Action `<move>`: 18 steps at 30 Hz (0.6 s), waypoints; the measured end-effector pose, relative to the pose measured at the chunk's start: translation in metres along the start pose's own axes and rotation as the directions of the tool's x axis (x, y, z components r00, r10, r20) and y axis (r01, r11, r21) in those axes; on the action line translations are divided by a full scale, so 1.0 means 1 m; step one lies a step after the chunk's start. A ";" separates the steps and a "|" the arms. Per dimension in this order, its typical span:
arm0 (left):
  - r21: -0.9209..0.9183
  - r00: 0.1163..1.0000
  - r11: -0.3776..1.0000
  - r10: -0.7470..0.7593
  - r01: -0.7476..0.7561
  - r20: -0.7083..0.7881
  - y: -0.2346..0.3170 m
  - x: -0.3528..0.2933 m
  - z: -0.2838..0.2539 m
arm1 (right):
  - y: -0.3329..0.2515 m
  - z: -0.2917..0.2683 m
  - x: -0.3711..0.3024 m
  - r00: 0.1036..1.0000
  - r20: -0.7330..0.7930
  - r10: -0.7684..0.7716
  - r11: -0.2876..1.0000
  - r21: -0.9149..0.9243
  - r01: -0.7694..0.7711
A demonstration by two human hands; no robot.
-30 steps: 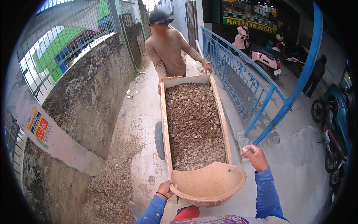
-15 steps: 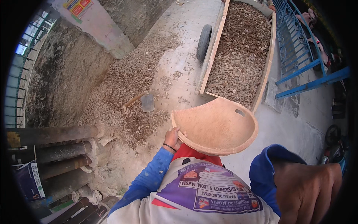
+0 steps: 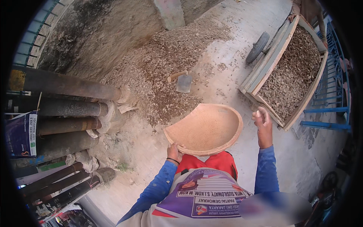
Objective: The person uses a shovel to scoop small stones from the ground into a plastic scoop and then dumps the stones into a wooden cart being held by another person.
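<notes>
Well, the left hand point(image 3: 174, 153) is closed on the near-left rim of the basin point(image 3: 208, 126), while the right hand point(image 3: 263, 126) is raised beside it, half open with bent fingers, nothing clearly visible in it; whether something tiny sits at the fingertips I cannot tell. The basin is just in front of the red trousers point(image 3: 185, 162), between the gravel heap point(image 3: 151, 77) and the cart point(image 3: 272, 56). Held one-handed like this, it probably wants a firm pinch on the rim and a steady wrist, since its far side has no hand on it and could dip; a second hand opposite would likely keep it level. Loose stones underfoot call for careful footing. Counting up: one basin, one hoe point(image 3: 184, 83) lying on the gravel, one heap, one cart with one load of stones point(image 3: 293, 70) and one tyre point(image 3: 258, 47) showing, and one co-worker point(image 3: 308, 9) at its far end. The pipes point(image 3: 75, 87) at left overlap too much for a sure count.
</notes>
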State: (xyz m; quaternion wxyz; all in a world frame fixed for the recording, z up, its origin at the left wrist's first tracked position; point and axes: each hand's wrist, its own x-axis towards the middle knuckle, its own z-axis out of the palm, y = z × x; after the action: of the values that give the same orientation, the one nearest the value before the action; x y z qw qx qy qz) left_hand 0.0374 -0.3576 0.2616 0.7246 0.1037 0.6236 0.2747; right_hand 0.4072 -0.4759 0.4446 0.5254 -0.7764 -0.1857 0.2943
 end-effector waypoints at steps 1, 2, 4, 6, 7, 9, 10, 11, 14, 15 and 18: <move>0.007 1.000 1.000 0.002 -0.002 -0.005 -0.002 0.005 0.004 | 0.082 0.008 0.001 0.972 0.012 0.237 0.965 -0.119 -0.234; 0.018 0.999 1.000 0.019 -0.018 -0.043 0.000 0.010 -0.007 | 0.117 0.035 -0.015 0.778 0.151 0.611 0.783 0.032 -0.621; 0.047 1.000 0.999 0.007 -0.008 0.008 0.006 0.038 -0.053 | 0.153 0.093 -0.045 0.526 0.460 0.715 0.527 0.140 -0.838; 0.078 0.998 0.997 -0.017 0.013 0.054 0.017 0.060 -0.070 | 0.188 0.133 -0.063 0.427 0.480 0.766 0.384 0.192 -0.903; 0.181 0.996 0.982 -0.060 0.046 0.071 0.023 0.064 -0.063 | 0.230 0.142 -0.068 0.407 0.466 0.786 0.343 0.219 -0.913; 0.294 0.992 0.952 -0.113 0.089 0.064 0.019 0.102 -0.072 | 0.325 0.161 -0.075 0.394 0.411 0.822 0.300 0.275 -0.913; 0.389 0.982 0.909 -0.185 0.153 0.046 0.009 0.131 -0.096 | 0.354 0.169 -0.084 0.385 0.383 0.840 0.273 0.313 -0.909; 0.475 0.970 0.856 -0.242 0.204 0.020 0.003 0.152 -0.113 | 0.373 0.171 -0.085 0.363 0.399 0.842 0.248 0.310 -0.918; 0.642 0.976 0.735 -0.152 0.217 -0.157 -0.026 0.177 -0.121 | 0.433 0.140 -0.061 0.428 0.005 0.904 0.414 0.244 -0.877; 0.672 0.974 0.708 -0.115 0.218 -0.194 -0.031 0.183 -0.131 | 0.453 0.129 -0.049 0.427 -0.082 0.900 0.435 0.192 -0.880; 0.568 0.928 0.734 -0.291 0.372 -0.231 -0.085 0.191 -0.130 | 0.589 0.046 -0.007 0.701 -0.269 0.660 0.748 0.148 -0.647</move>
State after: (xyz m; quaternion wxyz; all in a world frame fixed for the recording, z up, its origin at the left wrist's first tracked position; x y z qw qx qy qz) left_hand -0.0508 -0.3528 0.0320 0.6497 0.1981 0.7310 -0.0660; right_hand 0.3597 -0.6708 -0.1112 0.4249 -0.8161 0.1912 0.3419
